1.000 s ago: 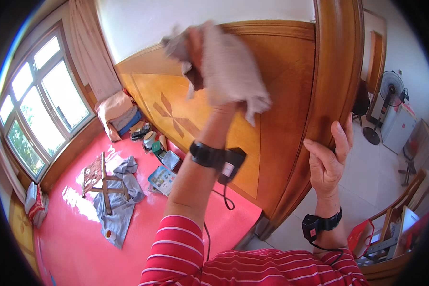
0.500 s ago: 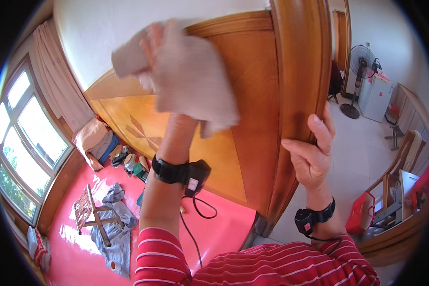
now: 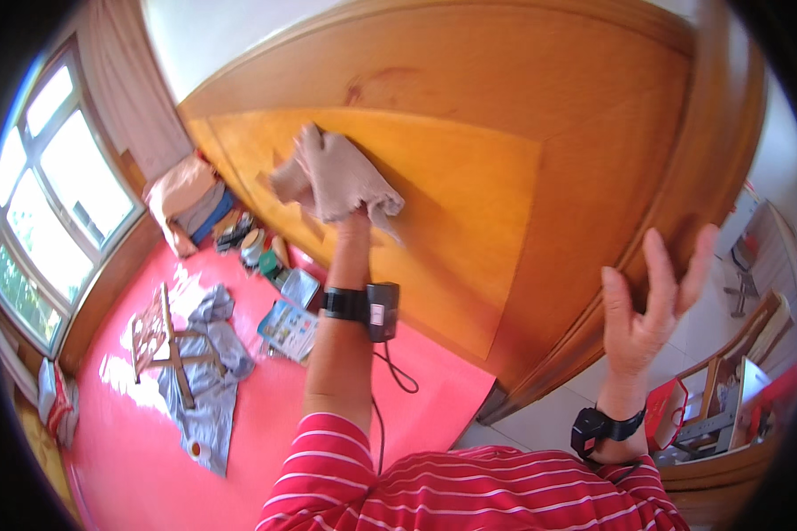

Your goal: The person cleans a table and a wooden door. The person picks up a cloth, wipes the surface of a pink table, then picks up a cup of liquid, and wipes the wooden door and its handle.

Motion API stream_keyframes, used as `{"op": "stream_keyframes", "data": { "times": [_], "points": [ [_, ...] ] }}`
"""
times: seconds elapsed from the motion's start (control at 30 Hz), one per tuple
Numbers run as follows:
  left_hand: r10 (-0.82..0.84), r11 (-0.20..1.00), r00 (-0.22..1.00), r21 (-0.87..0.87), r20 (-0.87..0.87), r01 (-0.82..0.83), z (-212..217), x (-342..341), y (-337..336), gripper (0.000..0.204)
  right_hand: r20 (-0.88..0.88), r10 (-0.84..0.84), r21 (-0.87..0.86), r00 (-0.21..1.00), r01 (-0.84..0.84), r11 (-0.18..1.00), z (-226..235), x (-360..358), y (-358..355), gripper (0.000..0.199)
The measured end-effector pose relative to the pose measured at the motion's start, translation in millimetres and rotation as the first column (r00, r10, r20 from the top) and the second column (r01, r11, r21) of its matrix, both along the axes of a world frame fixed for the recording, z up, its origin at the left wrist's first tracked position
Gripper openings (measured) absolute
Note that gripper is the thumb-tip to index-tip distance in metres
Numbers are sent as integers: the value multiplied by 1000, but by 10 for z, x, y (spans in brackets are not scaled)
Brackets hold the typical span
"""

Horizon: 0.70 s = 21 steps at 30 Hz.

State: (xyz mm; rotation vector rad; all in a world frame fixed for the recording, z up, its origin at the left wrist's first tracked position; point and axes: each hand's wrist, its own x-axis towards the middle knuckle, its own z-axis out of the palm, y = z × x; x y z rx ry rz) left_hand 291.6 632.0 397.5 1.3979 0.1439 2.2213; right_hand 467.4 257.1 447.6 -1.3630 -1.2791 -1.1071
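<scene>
While I am looking down through the head camera, my left hand (image 3: pixel 350 208) is reaching up and gripping a beige cloth (image 3: pixel 332 177), its fingers bunched shut inside the fabric so that I cannot see them singly. The cloth is pressing flat against the lighter inset panel of a large wooden door (image 3: pixel 505 133), near the panel's upper left corner, and its loose edges are hanging down around the wrist. A black wrist device (image 3: pixel 363 307) is sitting on that forearm, with a thin black cable (image 3: pixel 397 372) dangling below it. My right hand (image 3: pixel 651 310) is hovering open just in front of the door's right edge, fingers spread and apart from the wood as far as I can tell; a black band (image 3: pixel 604 427) is circling its wrist. Below, a red floor (image 3: pixel 266 398) is carrying a small wooden stool (image 3: pixel 164 341), a crumpled grey-blue garment (image 3: pixel 212 372) and a few scattered booklets and tins. A window (image 3: pixel 49 203) is glowing at far left.
</scene>
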Motion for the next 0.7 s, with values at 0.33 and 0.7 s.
{"op": "stream_keyframes", "data": {
  "times": [0.33,0.7],
  "points": [
    [-45,741,855,-591,-516,-318,-3184,75,-1575,26,138,-21,-9,990,23,1000,49,110,12,38],
    [351,651,611,-283,-710,-704,-2594,685,-1979,17,57,68,6,996,-68,998,-38,191,32,34]
  ]
}}
